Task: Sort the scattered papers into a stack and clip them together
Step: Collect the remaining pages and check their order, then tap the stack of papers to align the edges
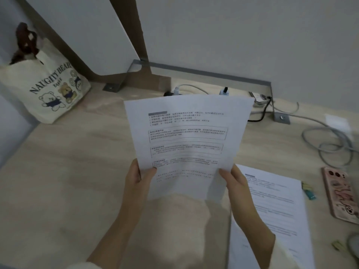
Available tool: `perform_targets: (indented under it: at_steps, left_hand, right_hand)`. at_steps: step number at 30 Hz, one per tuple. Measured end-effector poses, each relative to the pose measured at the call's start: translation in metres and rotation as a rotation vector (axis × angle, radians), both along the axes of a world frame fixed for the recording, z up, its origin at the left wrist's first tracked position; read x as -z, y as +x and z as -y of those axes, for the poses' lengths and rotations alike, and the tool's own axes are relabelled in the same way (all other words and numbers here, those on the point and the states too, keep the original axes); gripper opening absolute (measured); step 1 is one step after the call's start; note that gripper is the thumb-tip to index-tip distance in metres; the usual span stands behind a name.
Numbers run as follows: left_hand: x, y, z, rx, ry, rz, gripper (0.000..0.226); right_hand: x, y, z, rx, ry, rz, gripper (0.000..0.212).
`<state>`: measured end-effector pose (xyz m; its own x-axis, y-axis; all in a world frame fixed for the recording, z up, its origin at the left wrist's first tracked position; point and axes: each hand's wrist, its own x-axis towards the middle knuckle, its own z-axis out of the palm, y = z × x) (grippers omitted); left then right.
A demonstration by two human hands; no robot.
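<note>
The left hand (138, 177) pinches the lower left edge of the white printed sheets (186, 142), thumb laid on the front and fingers curled behind. The right hand (236, 181) grips the lower right edge in the same way. The two hands are apart, one on each side of the paper, holding it up above the pale wood-grain desk (68, 171) near the middle of the view.

The sheets are tilted slightly, top edge leaning toward 1 o'clock. They carry a grey heading bar, short lines of dark text and three outlined text boxes. The print is too blurred to read. A paler strip along the right side looks like a second sheet behind the first. Below the paper, a cream fluffy garment (180, 214) fills the space between the forearms.

At 4 o'clock from the hands another white printed page (275, 210) lies flat on the desk, partly under the right forearm. Just beside its right edge lies a small teal and yellow clip (309, 191), and a pale green clip (338, 245) lies at 5 o'clock. A phone in a pink patterned case (340, 195) lies at 3 o'clock. Grey looped cables (330, 146) sit at 2 o'clock, white plugs (176, 90) at 12 o'clock, and a cream tote bag printed with bears (44, 84) stands at 10 o'clock.
</note>
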<state>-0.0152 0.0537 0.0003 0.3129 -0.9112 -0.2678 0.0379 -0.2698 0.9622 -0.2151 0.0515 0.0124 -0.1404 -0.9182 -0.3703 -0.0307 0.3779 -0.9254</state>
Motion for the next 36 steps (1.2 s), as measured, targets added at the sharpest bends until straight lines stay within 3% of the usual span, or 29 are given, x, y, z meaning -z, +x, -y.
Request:
perform_targets:
  at_steps: [5,15,20,26,29,36]
  left_hand:
    - [0.002,-0.046,-0.003,0.231,0.103,0.018,0.008]
    - [0.059,-0.152,-0.023,0.661,0.330,0.279,0.030]
    - [0.081,-0.173,-0.030,0.735,0.332,0.320,0.026]
    - [0.087,-0.172,-0.035,0.763,0.342,0.181,0.047]
    - [0.082,-0.166,-0.035,0.718,0.334,0.196,0.046]
    - [0.057,-0.115,-0.024,0.467,0.368,0.184,0.036]
  right_hand:
    - [0.009,-0.061,-0.015,0.148,0.118,-0.189,0.017]
    - [0.065,-0.162,-0.083,0.328,0.448,-0.539,0.018]
    - [0.078,-0.174,-0.101,0.354,0.477,-0.825,0.041]
    - [0.092,-0.184,-0.102,0.419,0.529,-0.595,0.039]
    - [0.080,-0.177,-0.092,0.425,0.506,-0.442,0.026]
    - [0.063,-0.132,-0.061,0.213,0.435,-0.223,0.035]
